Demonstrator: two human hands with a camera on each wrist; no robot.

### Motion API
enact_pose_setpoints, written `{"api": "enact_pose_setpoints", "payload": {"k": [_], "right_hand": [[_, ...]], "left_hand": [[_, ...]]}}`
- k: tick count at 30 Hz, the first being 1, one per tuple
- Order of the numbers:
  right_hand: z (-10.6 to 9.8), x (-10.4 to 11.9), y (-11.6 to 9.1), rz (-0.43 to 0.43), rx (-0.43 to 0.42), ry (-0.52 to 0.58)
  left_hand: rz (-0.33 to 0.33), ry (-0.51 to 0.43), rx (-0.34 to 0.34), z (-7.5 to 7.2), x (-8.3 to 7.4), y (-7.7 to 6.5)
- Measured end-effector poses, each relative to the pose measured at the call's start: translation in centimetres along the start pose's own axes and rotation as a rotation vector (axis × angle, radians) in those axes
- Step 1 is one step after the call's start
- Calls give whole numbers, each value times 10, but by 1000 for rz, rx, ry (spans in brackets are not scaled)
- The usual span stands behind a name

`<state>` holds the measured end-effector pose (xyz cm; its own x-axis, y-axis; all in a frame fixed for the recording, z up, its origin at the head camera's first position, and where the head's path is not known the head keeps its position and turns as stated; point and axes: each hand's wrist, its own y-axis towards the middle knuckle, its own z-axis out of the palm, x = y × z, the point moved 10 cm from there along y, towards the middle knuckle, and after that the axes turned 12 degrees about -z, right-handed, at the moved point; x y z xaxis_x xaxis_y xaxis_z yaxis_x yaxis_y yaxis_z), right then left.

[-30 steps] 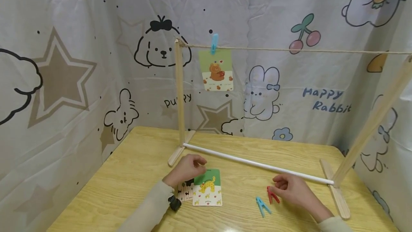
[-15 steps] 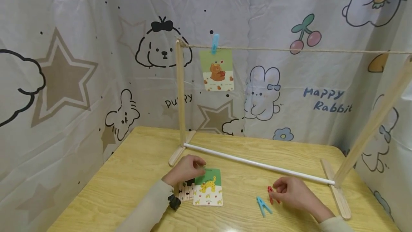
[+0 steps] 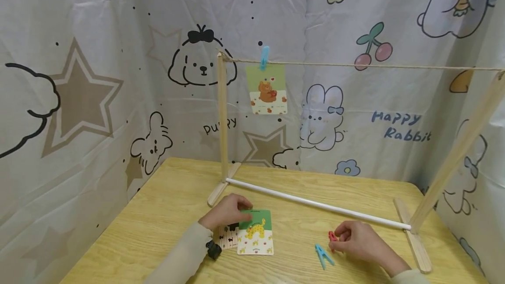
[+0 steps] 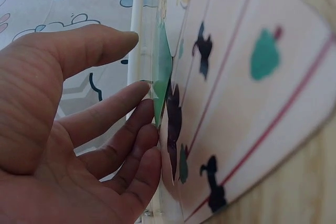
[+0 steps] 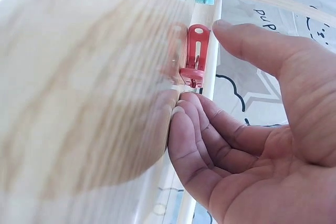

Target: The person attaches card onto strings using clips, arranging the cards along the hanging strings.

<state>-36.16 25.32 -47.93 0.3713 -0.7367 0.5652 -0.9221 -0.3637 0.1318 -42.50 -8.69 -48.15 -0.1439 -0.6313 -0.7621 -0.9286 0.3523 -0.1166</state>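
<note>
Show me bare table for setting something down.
The table is bare from the yellow-animal card to the blue clip lying there, back to the white rod, and left of the left sleeve. It is crowded around the right hand and red clip, and around the left hand and pink card.

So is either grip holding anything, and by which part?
The left grip holds nothing; its thumb stands off the green-topped card. The right grip is at the red clothespin, but whether it is pinched cannot be told.

Cream sleeves (image 3: 177,255); small black device (image 3: 213,250) at left cuff (image 3: 203,232).
</note>
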Motion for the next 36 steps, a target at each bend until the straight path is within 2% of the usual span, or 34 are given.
{"api": "enact_pose_setpoints", "payload": {"k": [9, 17, 24, 36], "right_hand": [[-1, 2, 0, 0, 7, 1], [0, 1, 0, 17, 16, 3], [3, -1, 1, 35, 48, 4], [6, -1, 1, 34, 66, 9]], "left_hand": [[-3, 18, 26, 2, 1, 5], [7, 50, 34, 5, 0, 5], [20, 43, 42, 5, -1, 4], [-5, 92, 24, 8, 2, 5]]}}
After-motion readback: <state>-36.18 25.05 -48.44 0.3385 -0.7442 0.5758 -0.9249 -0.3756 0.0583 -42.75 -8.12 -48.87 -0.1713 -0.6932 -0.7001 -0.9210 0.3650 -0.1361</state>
